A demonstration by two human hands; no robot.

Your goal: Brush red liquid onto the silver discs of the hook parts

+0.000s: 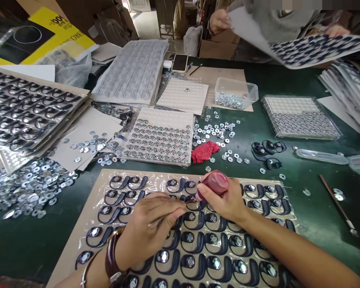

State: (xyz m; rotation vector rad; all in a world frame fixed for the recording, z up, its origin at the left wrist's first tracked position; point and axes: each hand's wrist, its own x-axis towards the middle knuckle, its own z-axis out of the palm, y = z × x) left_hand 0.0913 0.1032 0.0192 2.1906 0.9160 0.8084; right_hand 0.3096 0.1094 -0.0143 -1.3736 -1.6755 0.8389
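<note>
My right hand (229,200) is wrapped round a dark pink squeeze bottle (214,182), its nozzle pointing down at the board. Close beside it, my left hand (157,218) is closed in a pinch; a thin dark tip shows past the fingers, but what it belongs to is mostly hidden. Beneath both hands lies a cardboard board (78,228) covered in clear film. Rows of dark curved ear-hook pieces (190,262), each with a shiny round metal part, sit on it. The nozzle and pinched fingers meet over a piece in an upper row, partly covering it.
Behind the board are a sheet of metal discs (159,140), a red cloth (205,152), loose washers (36,186) and a clear plastic tub (235,94). A stack of filled boards (27,108) stands left. Across the table, a person's hands hold a filled sheet (321,50).
</note>
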